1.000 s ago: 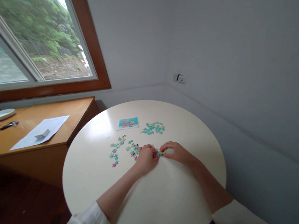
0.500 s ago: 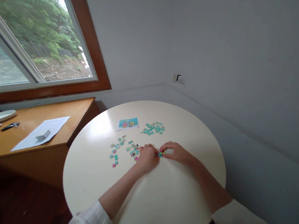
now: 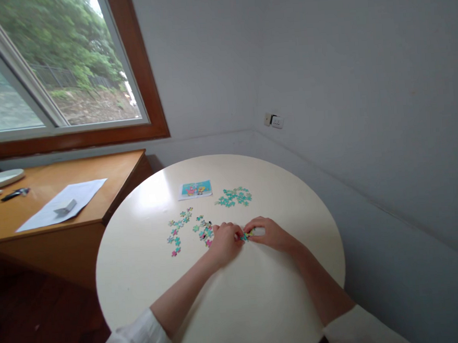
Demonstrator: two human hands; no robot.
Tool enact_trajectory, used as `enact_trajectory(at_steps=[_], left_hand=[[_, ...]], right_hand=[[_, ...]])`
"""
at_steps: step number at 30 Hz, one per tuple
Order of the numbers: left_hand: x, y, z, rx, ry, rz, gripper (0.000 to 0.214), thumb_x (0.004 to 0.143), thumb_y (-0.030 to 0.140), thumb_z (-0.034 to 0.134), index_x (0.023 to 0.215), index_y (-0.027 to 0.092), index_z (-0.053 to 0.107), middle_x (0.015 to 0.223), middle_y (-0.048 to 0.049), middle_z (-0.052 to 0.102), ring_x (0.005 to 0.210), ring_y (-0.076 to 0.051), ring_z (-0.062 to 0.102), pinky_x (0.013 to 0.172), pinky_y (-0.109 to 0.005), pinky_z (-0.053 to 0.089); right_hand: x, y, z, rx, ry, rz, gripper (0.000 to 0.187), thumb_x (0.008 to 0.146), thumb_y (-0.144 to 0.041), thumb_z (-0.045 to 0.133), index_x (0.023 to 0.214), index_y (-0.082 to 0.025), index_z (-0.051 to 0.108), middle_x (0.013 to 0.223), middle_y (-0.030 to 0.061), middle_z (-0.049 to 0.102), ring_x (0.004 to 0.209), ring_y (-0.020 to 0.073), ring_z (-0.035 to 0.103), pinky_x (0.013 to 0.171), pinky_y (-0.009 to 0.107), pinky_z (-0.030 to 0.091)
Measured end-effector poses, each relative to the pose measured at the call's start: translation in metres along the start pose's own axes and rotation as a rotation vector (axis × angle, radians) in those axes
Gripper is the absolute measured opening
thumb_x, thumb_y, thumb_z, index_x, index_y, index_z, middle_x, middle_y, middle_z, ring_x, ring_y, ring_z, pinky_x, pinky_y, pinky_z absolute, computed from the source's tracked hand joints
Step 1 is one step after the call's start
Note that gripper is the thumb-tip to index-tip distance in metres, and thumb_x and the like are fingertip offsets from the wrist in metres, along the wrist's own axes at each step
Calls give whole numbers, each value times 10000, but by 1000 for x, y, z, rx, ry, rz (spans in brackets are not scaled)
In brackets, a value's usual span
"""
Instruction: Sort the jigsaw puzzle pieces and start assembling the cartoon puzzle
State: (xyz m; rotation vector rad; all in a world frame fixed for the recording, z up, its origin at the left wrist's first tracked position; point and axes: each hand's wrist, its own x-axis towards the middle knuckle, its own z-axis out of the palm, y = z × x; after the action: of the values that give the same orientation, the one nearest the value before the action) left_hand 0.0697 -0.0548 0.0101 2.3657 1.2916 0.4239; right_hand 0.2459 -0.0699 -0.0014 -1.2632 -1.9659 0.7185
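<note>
My left hand (image 3: 225,241) and my right hand (image 3: 267,232) meet over the middle of a round cream table (image 3: 238,306). Fingers of both hands are curled and pinch a small cluster of joined puzzle pieces (image 3: 246,236) between them. Just left of my left hand lie loose pieces (image 3: 202,229), and a further scatter of teal and pink pieces (image 3: 177,230) lies beyond. A pile of teal pieces (image 3: 234,196) lies behind my hands. A small reference picture card (image 3: 194,189) rests flat at the back of the table.
A wooden desk (image 3: 39,216) stands to the left under a window, with a sheet of paper (image 3: 60,202), a white plate (image 3: 0,178) and a dark pen (image 3: 14,194) on it. Grey walls meet behind the table, with a wall socket (image 3: 274,119) at the corner.
</note>
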Motion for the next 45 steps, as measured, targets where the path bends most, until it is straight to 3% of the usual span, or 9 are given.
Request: enact_trajectory(at_steps=[13,20,28,39,45], left_hand=[[-1,-1,-1,50,-28,45,168,738,159,537,772,220,690,898,-37,657,913,-205,526,782,-364,283],[-8,7,-13,236,-115,138,278,837,186,423,885,245,690,957,-64,619,944,-233,491,779,-382,301],[-19,17,-15,429,-157,216,315,862,154,337,998,174,621,1031,-110,569,973,-250,459,792,-383,324],[-16,13,4,483,-74,305,246,831,113,375,975,138,573,1001,-107,570,930,-241,454,769,-381,316],[-10,18,6,399,-74,247,264,823,107,383,969,147,599,983,-99,598,933,-229,463,784,-374,309]], right_hand=[[0,3,0,2,-6,-1,140,669,-172,616,784,-212,686,840,30,696,852,191,603,814,328,443],[0,0,0,10,-3,2,155,654,-144,627,784,-209,682,842,27,694,852,187,601,812,320,444],[0,0,1,8,24,-2,138,665,-171,617,782,-209,679,863,33,695,873,187,605,833,322,442],[7,22,-1,-89,386,127,219,655,-175,416,692,-192,631,784,42,671,776,171,604,732,307,453],[6,24,-2,-101,467,150,219,632,-208,400,658,-199,616,742,40,668,739,183,601,679,307,452]])
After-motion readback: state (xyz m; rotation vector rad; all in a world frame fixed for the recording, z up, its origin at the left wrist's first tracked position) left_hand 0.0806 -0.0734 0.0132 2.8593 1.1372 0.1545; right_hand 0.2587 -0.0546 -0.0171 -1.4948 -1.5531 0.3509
